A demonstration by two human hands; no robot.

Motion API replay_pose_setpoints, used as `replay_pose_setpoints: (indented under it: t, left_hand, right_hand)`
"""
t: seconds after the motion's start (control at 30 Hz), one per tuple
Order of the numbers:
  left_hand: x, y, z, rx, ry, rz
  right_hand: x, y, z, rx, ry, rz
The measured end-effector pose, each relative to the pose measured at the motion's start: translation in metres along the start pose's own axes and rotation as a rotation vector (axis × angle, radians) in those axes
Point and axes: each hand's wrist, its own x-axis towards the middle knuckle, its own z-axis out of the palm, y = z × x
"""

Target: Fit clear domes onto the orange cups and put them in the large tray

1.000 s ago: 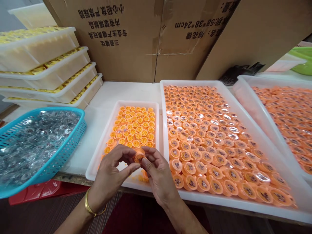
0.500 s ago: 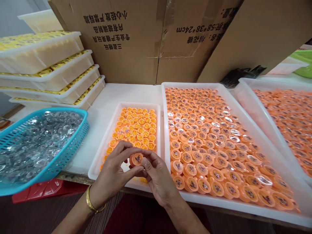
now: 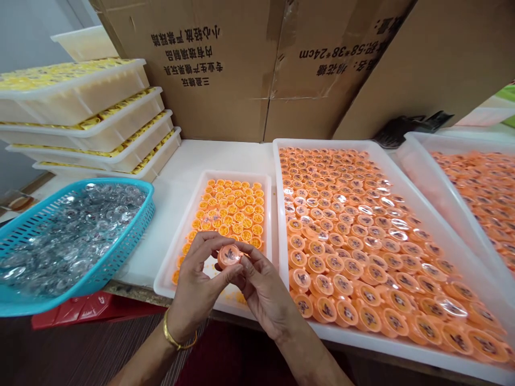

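Currently, you are pinching the orange cup (image 3: 229, 257) between the nearly closed fingers of your left hand (image 3: 197, 284) and right hand (image 3: 266, 295), over the small tray (image 3: 174, 255) beneath them, where any uneven thumb pressure is risking a slip onto the open cups (image 3: 247, 222) just beyond.

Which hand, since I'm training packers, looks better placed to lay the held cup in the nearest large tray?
Probably the right hand: its fingers touch the orange cup, and it is nearer the large tray. The left hand also holds the cup but lies toward the blue basket.
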Motion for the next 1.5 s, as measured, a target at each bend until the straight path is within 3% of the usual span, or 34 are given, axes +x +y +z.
replay_pose_setpoints:
  t: [0.4,0.67,0.93,1.2,1.5]
  left_hand:
    - [0.005,0.001,0.0,0.027,0.166,0.052]
    - [0.003,-0.014,-0.004,-0.34,0.118,-0.08]
    - [-0.002,-0.015,-0.007,-0.832,0.117,-0.352]
    - [-0.005,-0.013,-0.011,-1.02,0.044,-0.413]
    - [-0.007,-0.015,-0.008,-1.033,0.056,-0.464]
  right_hand:
    - [0.007,0.001,-0.005,0.001,0.043,-0.007]
    - [0.008,-0.002,0.006,0.005,0.038,-0.016]
    - [0.006,-0.004,0.013,-0.016,0.019,0.001]
    - [0.006,-0.008,0.023,-0.063,0.006,-0.002]
    - [0.005,-0.006,0.022,-0.1,0.0,-0.015]
